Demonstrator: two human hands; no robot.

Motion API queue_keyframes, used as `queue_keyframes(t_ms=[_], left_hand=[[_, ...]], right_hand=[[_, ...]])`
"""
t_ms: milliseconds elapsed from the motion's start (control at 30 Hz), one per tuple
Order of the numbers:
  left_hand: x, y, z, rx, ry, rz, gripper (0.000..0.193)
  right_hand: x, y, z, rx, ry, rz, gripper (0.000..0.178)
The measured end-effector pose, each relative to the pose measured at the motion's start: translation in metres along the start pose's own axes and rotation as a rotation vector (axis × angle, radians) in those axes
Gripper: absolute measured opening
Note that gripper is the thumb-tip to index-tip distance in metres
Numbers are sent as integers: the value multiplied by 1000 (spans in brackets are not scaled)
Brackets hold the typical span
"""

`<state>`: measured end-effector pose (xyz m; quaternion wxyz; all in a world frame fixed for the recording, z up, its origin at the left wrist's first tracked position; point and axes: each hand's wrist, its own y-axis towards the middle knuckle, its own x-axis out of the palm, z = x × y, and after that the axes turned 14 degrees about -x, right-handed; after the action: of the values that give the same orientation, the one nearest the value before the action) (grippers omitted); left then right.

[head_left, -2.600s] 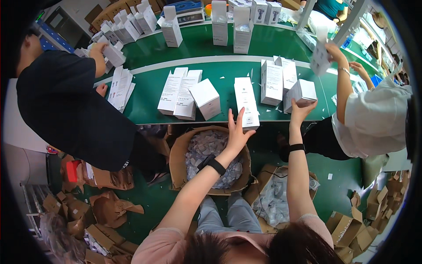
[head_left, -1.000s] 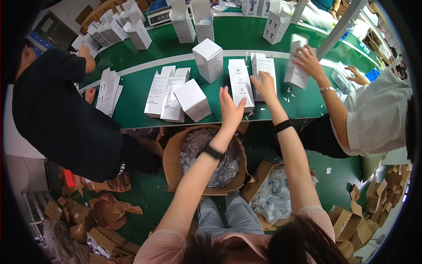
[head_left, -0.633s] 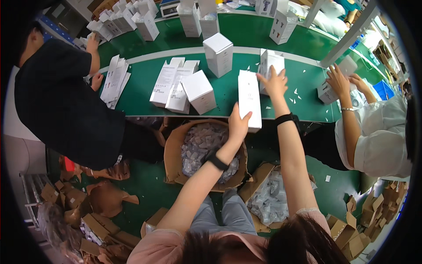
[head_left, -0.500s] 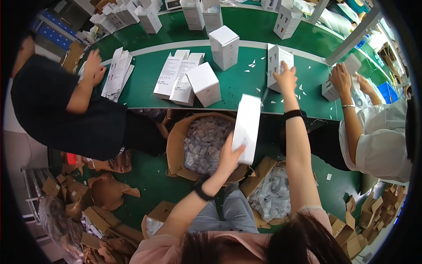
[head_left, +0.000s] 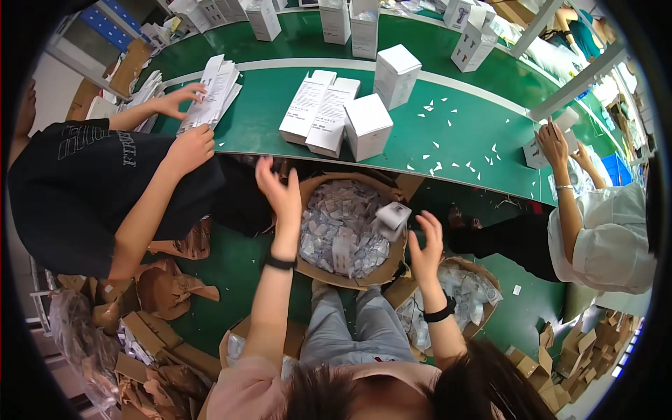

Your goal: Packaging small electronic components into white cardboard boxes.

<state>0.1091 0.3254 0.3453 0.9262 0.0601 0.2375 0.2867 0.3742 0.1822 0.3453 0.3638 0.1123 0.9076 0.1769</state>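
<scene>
My left hand [head_left: 281, 194] is raised with its fingers spread and nothing in them, above the left rim of a big round-sided cardboard carton [head_left: 306, 270]. That carton holds a heap of small clear plastic packets [head_left: 336, 224]. My right hand [head_left: 428, 246] is also empty, fingers apart, just right of the carton. Close to it, over the carton's right side, is a slightly blurred small white box [head_left: 393, 215]; whether it rests on the packets or is in the air I cannot tell. Ahead on the green table stand white boxes [head_left: 367, 127], beside two lying flat white cartons [head_left: 308, 105].
A co-worker's hands [head_left: 189, 150] handle a stack of flat cartons at the left. At the right another person's hands [head_left: 553, 145] hold a white box. White paper scraps [head_left: 437, 168] dot the green table [head_left: 266, 140]. A second packet carton [head_left: 483, 269] stands beside my right forearm.
My left hand has let go of the long white box and moved left. My right hand has come back from the table toward me. The upright box it touched is gone from that spot.
</scene>
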Motion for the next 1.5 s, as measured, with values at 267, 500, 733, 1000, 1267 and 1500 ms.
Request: queue_keyframes(t_ms=[267,500,733,1000,1267,1500], left_hand=[[69,140,-34,-167,64,-328,56],[36,95,-30,-329,-78,-348,50],[-78,-37,-31,-525,-553,-138,53],[-94,-156,-107,-548,129,-553,74],[-168,-236,-203,-283,898,-1475,67],[-179,-286,-210,-237,885,-1491,52]], right_hand=[[152,127,-79,-71,325,67,53],[203,148,-68,219,348,209,47],[157,60,-139,-51,439,212,35],[135,-99,-102,220,55,78,42],[80,-341,-89,889,-30,-559,47],[-1,-540,-127,1562,-170,-114,35]])
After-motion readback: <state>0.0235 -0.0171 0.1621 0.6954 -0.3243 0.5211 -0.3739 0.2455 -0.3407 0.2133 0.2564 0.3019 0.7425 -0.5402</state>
